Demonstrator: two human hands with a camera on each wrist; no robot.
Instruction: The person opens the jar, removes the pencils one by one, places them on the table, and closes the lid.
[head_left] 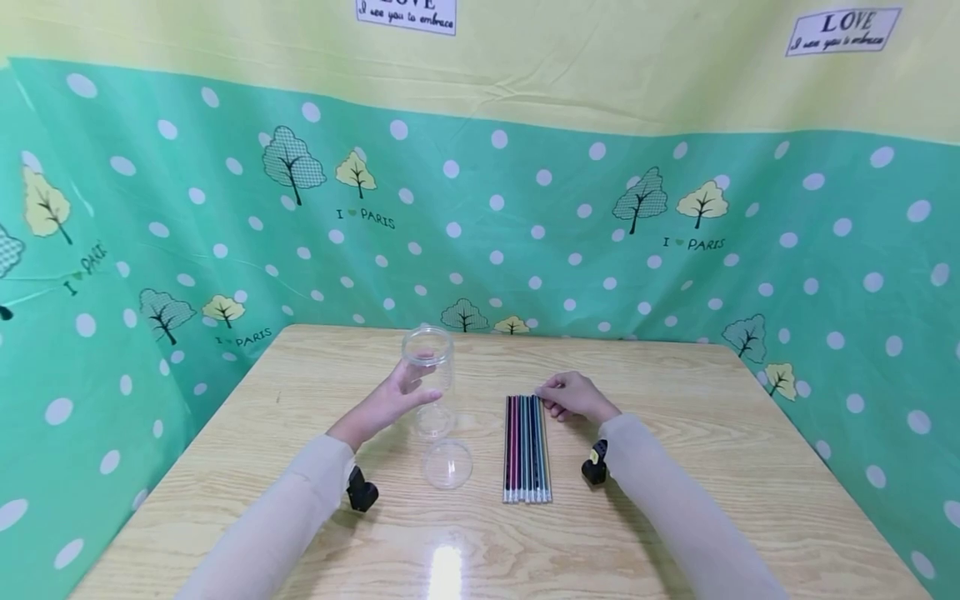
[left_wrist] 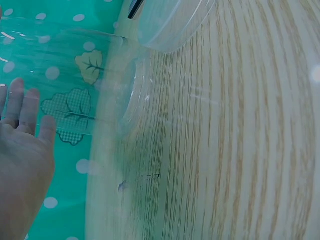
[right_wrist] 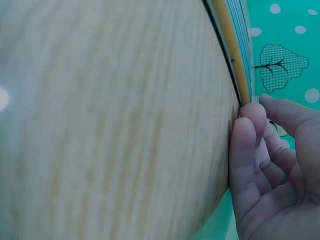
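Observation:
A tall clear plastic jar (head_left: 442, 379) stands upright and uncovered on the table. My left hand (head_left: 401, 393) grips it from the left, thumb across the near side, fingers seen through the wall. In the left wrist view those fingers (left_wrist: 31, 107) lie along the transparent side. A clear round lid (head_left: 447, 464) lies flat just nearer than the jar. Right of it, several pencils (head_left: 527, 450) in dark, red and teal lie side by side, pale ends toward me. My right hand (head_left: 576, 395) pinches the far end of the outermost yellow pencil (right_wrist: 235, 47).
The wood-grain table (head_left: 660, 500) ends at a far edge, with a green and yellow printed curtain (head_left: 525, 233) behind and at both sides. Black wrist cameras (head_left: 362, 490) sit under both sleeves, low over the tabletop.

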